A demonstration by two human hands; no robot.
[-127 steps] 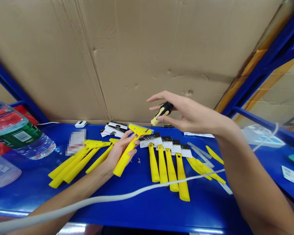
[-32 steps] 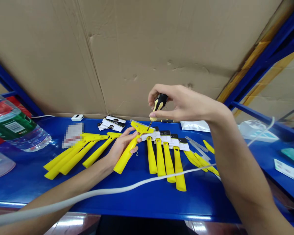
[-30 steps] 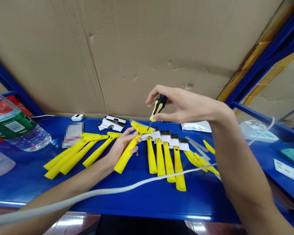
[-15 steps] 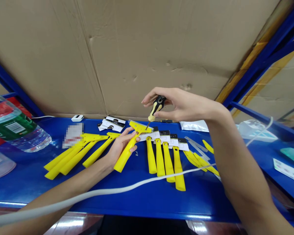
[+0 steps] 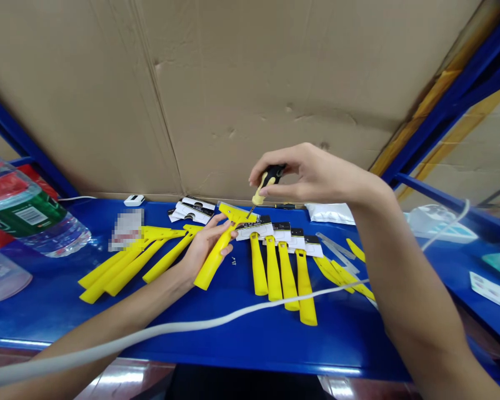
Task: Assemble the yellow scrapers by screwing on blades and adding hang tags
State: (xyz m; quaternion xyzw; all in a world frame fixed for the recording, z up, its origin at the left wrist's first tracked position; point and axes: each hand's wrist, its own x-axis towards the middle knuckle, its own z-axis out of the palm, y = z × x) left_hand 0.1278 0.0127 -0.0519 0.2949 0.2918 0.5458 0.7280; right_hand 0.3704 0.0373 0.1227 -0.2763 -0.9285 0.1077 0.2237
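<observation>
My left hand (image 5: 204, 244) is wrapped round the neck of a yellow scraper (image 5: 215, 260), a T-shaped tool with a clear strip along its head. Above it, my right hand (image 5: 300, 172) grips a black and cream screwdriver (image 5: 266, 183) by the handle. The screwdriver slants down, its tip at the right end of the scraper's head. Tiny screws (image 5: 234, 260) lie on the blue table just right of the held scraper. To the left rest several more yellow scrapers (image 5: 133, 266). On the right, yellow handles (image 5: 286, 278) lie in a row with black-and-white cards at their tops.
A large water bottle (image 5: 33, 211) and a clear plastic cup (image 5: 4, 278) stand at the left. A white cable (image 5: 183, 325) crosses the foreground. Loose yellow pieces (image 5: 337, 273), clear strips (image 5: 335, 247) and a white packet (image 5: 329, 213) are at the right. Cardboard (image 5: 233, 83) walls the back.
My right hand's fingers have closed more round the screwdriver handle, and the wrist has turned slightly. The screwdriver leans a little more; the scraper stays in my left hand. The whole view has shifted slightly.
</observation>
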